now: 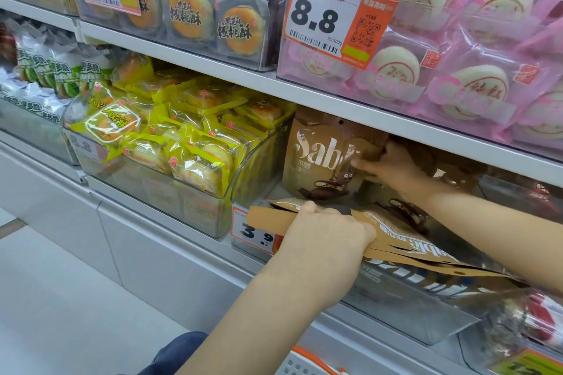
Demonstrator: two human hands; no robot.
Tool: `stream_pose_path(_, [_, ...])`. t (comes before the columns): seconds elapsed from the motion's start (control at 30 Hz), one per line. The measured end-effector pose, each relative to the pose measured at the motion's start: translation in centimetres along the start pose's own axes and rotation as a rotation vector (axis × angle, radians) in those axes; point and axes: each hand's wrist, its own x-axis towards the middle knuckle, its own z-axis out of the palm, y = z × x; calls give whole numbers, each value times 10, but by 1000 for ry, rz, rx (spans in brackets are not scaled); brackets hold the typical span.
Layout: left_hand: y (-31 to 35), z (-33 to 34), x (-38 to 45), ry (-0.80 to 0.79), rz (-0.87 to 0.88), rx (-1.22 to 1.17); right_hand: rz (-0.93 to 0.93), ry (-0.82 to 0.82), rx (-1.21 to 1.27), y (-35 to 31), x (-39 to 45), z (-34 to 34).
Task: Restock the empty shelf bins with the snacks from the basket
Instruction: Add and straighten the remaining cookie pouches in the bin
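Head: right hand (393,163) clasps upright pouch (323,158).

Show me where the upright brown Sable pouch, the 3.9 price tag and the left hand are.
Upright brown Sable pouch (316,158): head view, front face beside the lettering.
3.9 price tag (253,230): head view, on the printed digits.
Left hand (324,233): head view, back of the hand.

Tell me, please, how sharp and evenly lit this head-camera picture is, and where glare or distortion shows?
Head view: even shop light; the shelf edge bows from wide-angle distortion; glare streaks the clear bin and the pink packets; the 8.8 price tag reads sharp; the far-left packets are soft.
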Motion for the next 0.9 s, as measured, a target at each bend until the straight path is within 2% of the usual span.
stream_pose_path(0.1, [-1, 3, 0, 17, 7, -2, 38, -28, 46, 11, 10, 3])
stream_pose_path(0.23, [-2, 5, 0, 27, 11, 14, 57, 49, -110, 10, 21, 6])
stream_pose_path(0.37, [-2, 4, -1, 48, 26, -5, 168, -33, 27, 9, 3, -5])
stream_pose_path(0.43, [-1, 4, -2, 74, 26, -8, 234, -70, 12, 11, -17, -13])
stream_pose_path(0.47, [0, 4, -2, 82, 32, -3, 225, -75, -33, 11, -28, -18])
stream_pose_path(0.53, [4, 3, -3, 81, 52, 13, 83, -96, -82, 6, -50, -26])
stream_pose_path(0.57, [5, 2, -3, 87, 63, 25, -35, -148, -92, 0, -60, -30])
stream_pose_path(0.63, [7, 0, -4, 126, 101, 29, -276, -406, -148, -18, -78, -39])
stream_pose_path(0.7, [6, 0, -6, 153, 116, 7, -394, -734, -218, -36, -89, -39])
stream_pose_path(0.73, [5, 1, -7, 183, 108, 7, -415, -839, -265, -40, -92, -36])
stream_pose_path(0.8, [5, -3, -12, 263, 71, -11, -407, -916, -332, -47, -93, -30])
stream_pose_path(0.9, [0, -10, -24, 374, 40, 0, -427, -930, -467, -52, -88, -33])
